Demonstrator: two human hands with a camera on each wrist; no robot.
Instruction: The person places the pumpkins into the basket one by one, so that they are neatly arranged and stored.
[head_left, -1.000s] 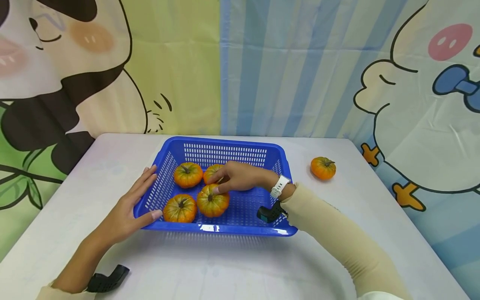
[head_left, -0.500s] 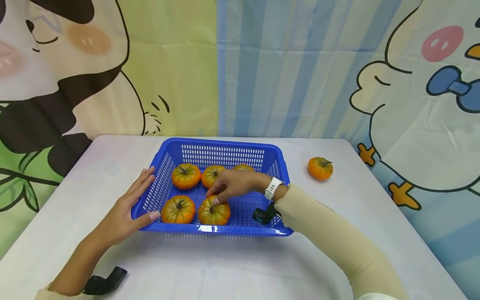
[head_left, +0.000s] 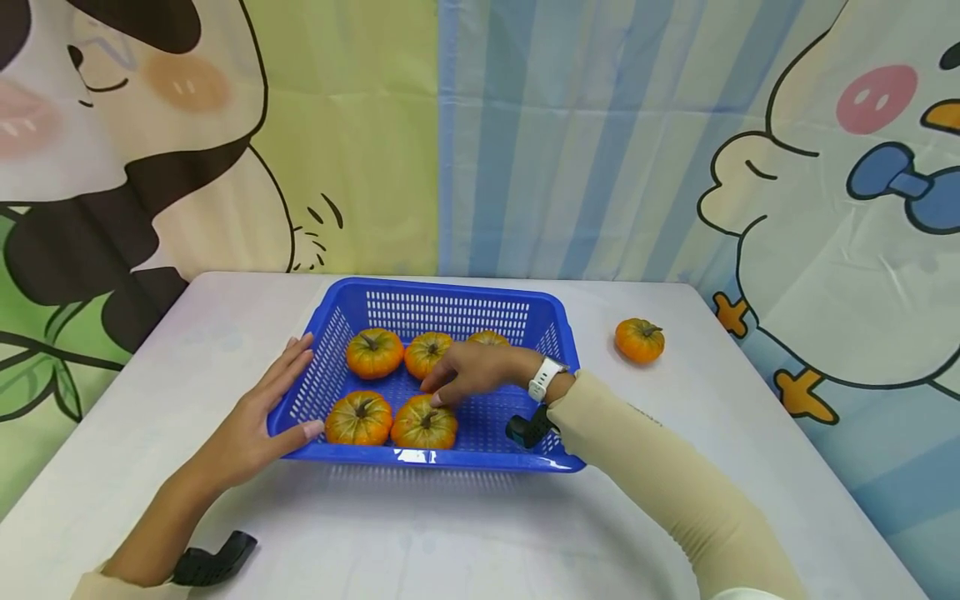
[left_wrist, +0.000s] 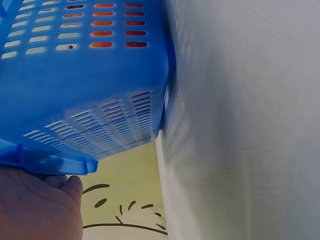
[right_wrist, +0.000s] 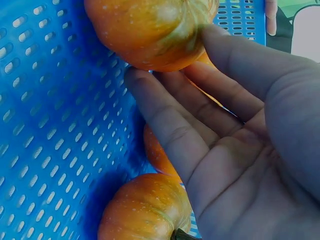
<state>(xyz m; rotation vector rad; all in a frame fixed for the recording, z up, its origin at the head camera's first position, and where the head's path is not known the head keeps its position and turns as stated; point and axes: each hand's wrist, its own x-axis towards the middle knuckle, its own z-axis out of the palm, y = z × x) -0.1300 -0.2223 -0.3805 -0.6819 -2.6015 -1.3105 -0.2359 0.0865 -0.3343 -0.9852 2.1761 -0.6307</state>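
Note:
A blue plastic basket (head_left: 517, 457) with slotted walls holds several small orange pumpkins. My left hand (head_left: 251, 429) rests on its left side, fingers straight along the outer wall and thumb on the front rim corner. My right hand (head_left: 471, 372) is inside the basket, just behind the front pumpkin (head_left: 424, 425). In the right wrist view its fingers are loosely extended, with fingertips right at that pumpkin (right_wrist: 155, 30). Left of it sits another pumpkin (head_left: 358, 419). Behind are a back-left pumpkin (head_left: 374, 353), a middle one (head_left: 426, 353) and one partly hidden by my right hand (head_left: 489, 337).
One more pumpkin (head_left: 639, 341) lies on the white table (head_left: 450, 533), right of the basket. A cloth printed with cartoon animals (head_left: 570, 142) hangs behind the table. A black wrist device (head_left: 215, 560) is on my left wrist, and a white watch (head_left: 546, 379) on my right.
My right hand has lowered the pumpkin to the front of the basket beside its neighbour. Its fingers have loosened and drawn slightly back from it. The left hand stays on the basket.

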